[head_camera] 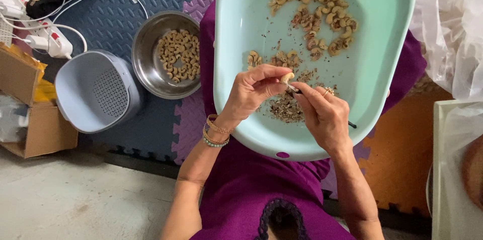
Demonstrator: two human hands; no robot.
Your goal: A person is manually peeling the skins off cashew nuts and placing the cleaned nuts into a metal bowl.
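The left hand [251, 91] pinches a pale cashew [287, 77] between thumb and fingertips, closed on it over the middle of the mint basin [387, 44]. The nut is curved, its long axis running roughly left to right across the view and tilting slightly upward toward the right. The right hand [324, 114] is curled shut around a thin dark pick [352, 125], whose rear end sticks out past the palm toward the basin's near rim; its tip meets the cashew from just below, though the exact contact point is too small to make out.

The basin rests on the person's lap, over purple cloth. Directly under the hands lies a heap of brown skins [286, 108]. At the far side of the basin sits a loose pile of unpeeled nuts [322, 16], well apart from the hands, with a few more [254, 59] just beside the left hand's fingers.

To the left, on the foam floor mat [115, 13], stands a steel bowl [146, 69] holding peeled cashews, and next to it a grey strainer tub [95, 91]. Beyond them lie a white power strip [53, 41] and a cardboard box [45, 132]. Clear plastic bags [448, 13] sit to the right.
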